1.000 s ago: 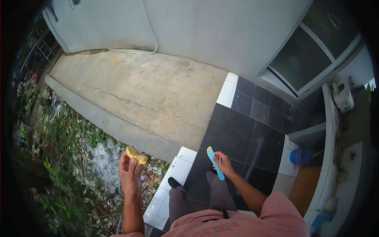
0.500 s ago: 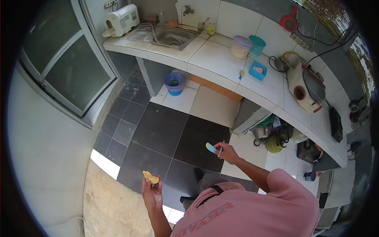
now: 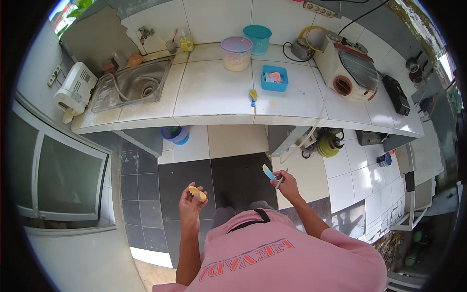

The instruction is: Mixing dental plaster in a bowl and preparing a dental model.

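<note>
Spatula (image 3: 268,172) in right hand (image 3: 288,185), yellow piece (image 3: 198,194) in left hand (image 3: 189,205)

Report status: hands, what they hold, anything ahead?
Left hand holding yellow piece. Right hand holding blue spatula and thin grey tool. Counter ahead, blue tray on it.

Yellow piece (image 3: 198,194); spatula (image 3: 268,172) in right hand (image 3: 288,185)

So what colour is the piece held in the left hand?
Yellow; the piece in the left hand shows best in the head view.
</note>
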A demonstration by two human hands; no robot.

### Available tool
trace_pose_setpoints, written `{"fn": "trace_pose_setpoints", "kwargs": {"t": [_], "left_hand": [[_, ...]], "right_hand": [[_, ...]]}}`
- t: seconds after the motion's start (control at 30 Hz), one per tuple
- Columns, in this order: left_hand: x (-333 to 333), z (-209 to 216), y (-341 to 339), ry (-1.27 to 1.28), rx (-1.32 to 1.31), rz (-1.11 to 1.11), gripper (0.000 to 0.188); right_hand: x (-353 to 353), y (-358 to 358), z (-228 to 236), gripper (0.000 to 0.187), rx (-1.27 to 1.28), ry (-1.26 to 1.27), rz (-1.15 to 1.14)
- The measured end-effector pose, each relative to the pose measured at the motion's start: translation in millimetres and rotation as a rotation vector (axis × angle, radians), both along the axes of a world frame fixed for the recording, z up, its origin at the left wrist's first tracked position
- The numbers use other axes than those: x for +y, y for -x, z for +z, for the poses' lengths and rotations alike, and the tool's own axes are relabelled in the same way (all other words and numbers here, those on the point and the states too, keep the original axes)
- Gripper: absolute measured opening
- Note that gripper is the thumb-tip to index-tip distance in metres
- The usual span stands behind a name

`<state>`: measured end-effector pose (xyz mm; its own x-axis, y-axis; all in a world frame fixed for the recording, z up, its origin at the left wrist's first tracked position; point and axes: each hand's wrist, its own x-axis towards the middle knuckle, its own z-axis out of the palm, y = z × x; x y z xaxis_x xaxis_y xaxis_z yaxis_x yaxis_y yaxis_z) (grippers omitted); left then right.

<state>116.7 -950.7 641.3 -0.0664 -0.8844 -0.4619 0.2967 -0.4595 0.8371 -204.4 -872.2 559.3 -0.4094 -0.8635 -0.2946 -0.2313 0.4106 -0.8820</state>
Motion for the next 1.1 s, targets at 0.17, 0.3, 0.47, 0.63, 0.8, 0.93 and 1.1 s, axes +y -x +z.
{"fn": "trace_pose_setpoints", "kwargs": {"t": [0.17,0.3,0.47,0.63,0.8,0.93,1.1], "left_hand": [[-132.3,-17.5,69.9,0.116,-0.175,-0.369,0.031],[-234.0,1.4,185.7,0.560,-0.503,-0.467,0.029],[-329.4,12.2,337.4,1.072,-0.689,-0.618,0.033],[-364.7,-35.3,423.4,1.107,-0.924,-0.746,0.032],[-381.1,-59.9,447.4,1.119,-1.084,-0.839,0.036],[-367.7,-36.4,426.0,1.165,-0.822,-0.564,0.034],[-366.0,-30.7,345.6,0.847,-0.749,-0.433,0.036]], "right_hand": [[-29.3,26.9,-7.6,0.027,0.113,0.029,-0.239],[-79.7,71.7,9.2,0.028,0.234,0.061,-0.448],[-162.8,154.3,8.0,0.029,0.298,0.197,-0.579],[-244.6,207.5,-11.1,0.031,0.558,0.136,-0.566],[-295.6,236.1,-26.5,0.031,0.591,0.050,-0.476],[-312.2,248.2,-40.7,0.032,0.586,0.033,-0.438],[-309.1,254.3,-39.1,0.036,0.663,0.026,-0.331]]}}
